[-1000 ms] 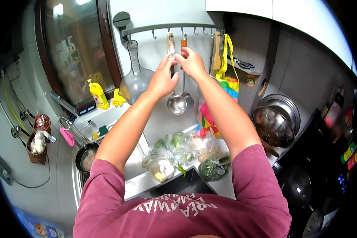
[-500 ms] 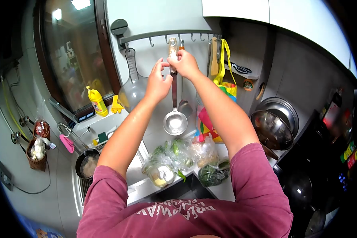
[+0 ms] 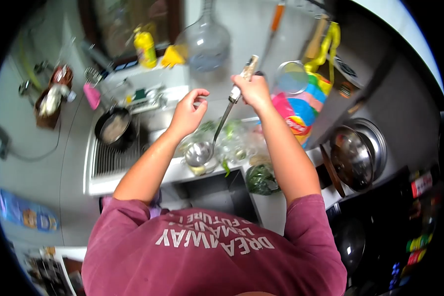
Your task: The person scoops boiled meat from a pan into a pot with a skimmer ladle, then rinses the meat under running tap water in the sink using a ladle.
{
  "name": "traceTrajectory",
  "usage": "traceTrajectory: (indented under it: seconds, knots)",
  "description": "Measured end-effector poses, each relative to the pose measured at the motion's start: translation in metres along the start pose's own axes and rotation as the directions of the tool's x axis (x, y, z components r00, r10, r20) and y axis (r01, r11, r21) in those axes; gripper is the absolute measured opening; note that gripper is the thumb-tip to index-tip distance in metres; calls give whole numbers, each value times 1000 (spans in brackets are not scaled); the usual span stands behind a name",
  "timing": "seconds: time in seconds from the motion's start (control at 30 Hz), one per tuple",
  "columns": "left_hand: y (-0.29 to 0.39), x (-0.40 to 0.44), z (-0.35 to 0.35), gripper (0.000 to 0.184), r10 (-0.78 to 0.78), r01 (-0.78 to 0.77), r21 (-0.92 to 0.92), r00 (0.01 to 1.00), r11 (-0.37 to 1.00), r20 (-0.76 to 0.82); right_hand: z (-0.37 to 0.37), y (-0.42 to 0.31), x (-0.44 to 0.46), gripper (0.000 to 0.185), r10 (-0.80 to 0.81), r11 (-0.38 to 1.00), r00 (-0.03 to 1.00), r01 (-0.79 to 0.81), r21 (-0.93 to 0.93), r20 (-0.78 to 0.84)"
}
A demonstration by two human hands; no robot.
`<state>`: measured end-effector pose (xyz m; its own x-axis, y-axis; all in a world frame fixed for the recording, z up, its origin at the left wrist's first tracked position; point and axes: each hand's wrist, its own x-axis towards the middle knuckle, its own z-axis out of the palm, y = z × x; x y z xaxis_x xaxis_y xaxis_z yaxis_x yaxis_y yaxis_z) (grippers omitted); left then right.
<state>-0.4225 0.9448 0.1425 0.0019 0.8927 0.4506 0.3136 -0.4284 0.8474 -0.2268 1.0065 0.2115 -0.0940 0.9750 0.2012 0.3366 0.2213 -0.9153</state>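
Note:
My right hand (image 3: 254, 91) is wrapped round the pale handle of a metal ladle (image 3: 199, 154). The ladle slants down to the left, its round bowl above the bagged vegetables (image 3: 229, 130) on the counter; whether it touches them I cannot tell. My left hand (image 3: 188, 113), a little to the left of the ladle, holds nothing, its fingers apart and loosely curled. Beneath the ladle's bowl a container with something pale inside is mostly covered. Beside my right forearm lies a bag of dark leafy greens (image 3: 262, 180).
A black pot (image 3: 114, 129) with pale contents stands on the drainer at left. Behind are a yellow bottle (image 3: 145, 48) and a hanging clear pan-shaped cover (image 3: 205, 44). On the right are a colourful bag (image 3: 301, 106), a metal wok (image 3: 351, 158) and the dark stove (image 3: 380, 237).
The ladle has come away from the hook rail, lowered and tilted in my right hand. My left hand has moved apart from it. The view has tipped downward.

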Motion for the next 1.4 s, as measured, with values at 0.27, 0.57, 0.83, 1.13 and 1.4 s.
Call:
traceTrajectory:
  seconds: [0.27, 0.57, 0.83, 1.13, 1.4]
  knots:
    - [-53, -95, -144, 16, 12, 126, 263, 884, 956, -468, 164, -9, -32, 25, 2, 923, 957, -114, 367, 291]
    - [-163, -207, -304, 15, -181, 455, 163, 621, 876, -762, 320, 3, 8, 24, 105, 783, 930, -296, 547, 353]
    - [-243, -189, -364, 15, -414, 563, -21, 583, 826, -699, 404, 18, 23, 24, 47, 856, 935, -219, 468, 351]
    - [-293, -169, -372, 44, -660, 607, -291, 570, 740, -490, 444, 6, 24, 19, 47, 907, 969, -144, 397, 244]
    - [-278, -169, -362, 41, -657, 667, -212, 535, 714, -530, 473, 6, 29, 17, 62, 898, 974, -150, 413, 219]
